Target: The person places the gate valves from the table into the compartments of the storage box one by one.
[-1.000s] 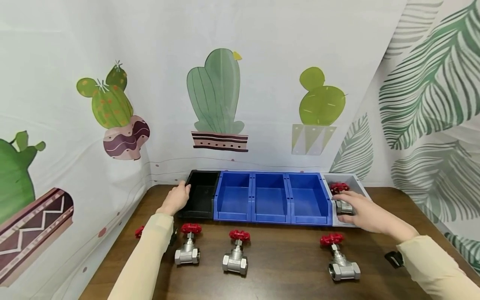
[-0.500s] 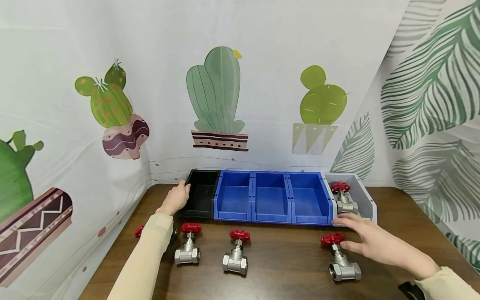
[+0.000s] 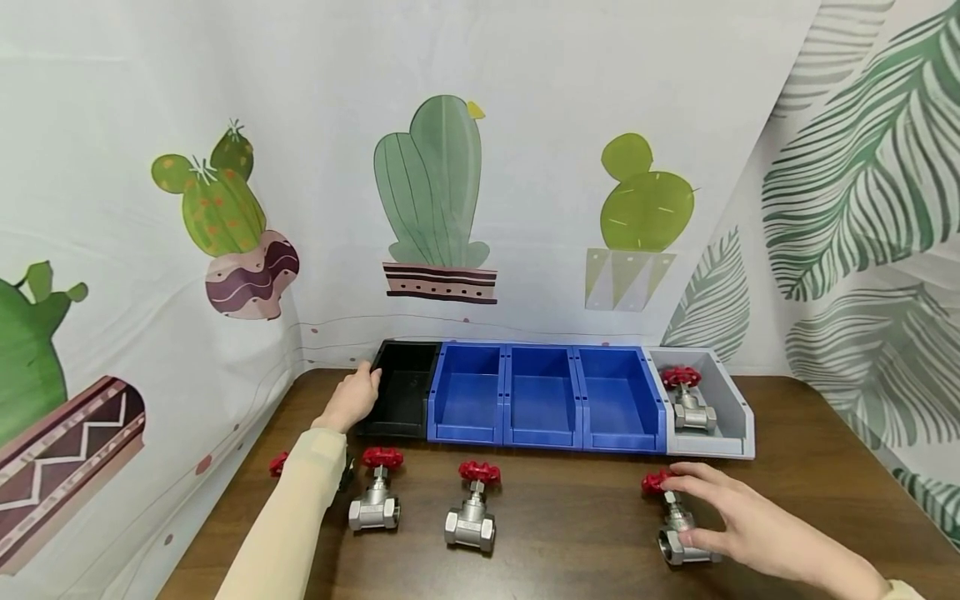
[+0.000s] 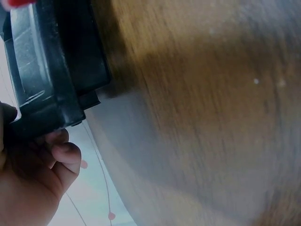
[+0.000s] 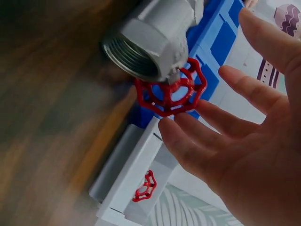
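Note:
My left hand [image 3: 351,396] grips the left side wall of the black bin [image 3: 405,402]; in the left wrist view its fingers curl at the edge of that bin [image 4: 44,89]. My right hand [image 3: 761,525] hovers at the right-hand gate valve [image 3: 677,522], fingers spread and relaxed, overlapping its body and red handwheel. In the right wrist view, the fingertips reach right to the red handwheel [image 5: 169,96], with the palm apart from the steel body. Another gate valve [image 3: 692,415] lies inside the grey bin [image 3: 742,421], its red handwheel toward the back.
Three blue bins [image 3: 542,433] join the black and grey ones in one row along the back. Two more valves stand in front: one at left [image 3: 375,510], one near the middle [image 3: 470,527]. Behind the left forearm, a further red handwheel [image 3: 278,463] peeks out. A printed curtain [image 3: 540,167] hangs behind.
My right hand has let go of the valve in the grey bin and come back toward me, down to the valve on the table. The left hand stays on the black bin.

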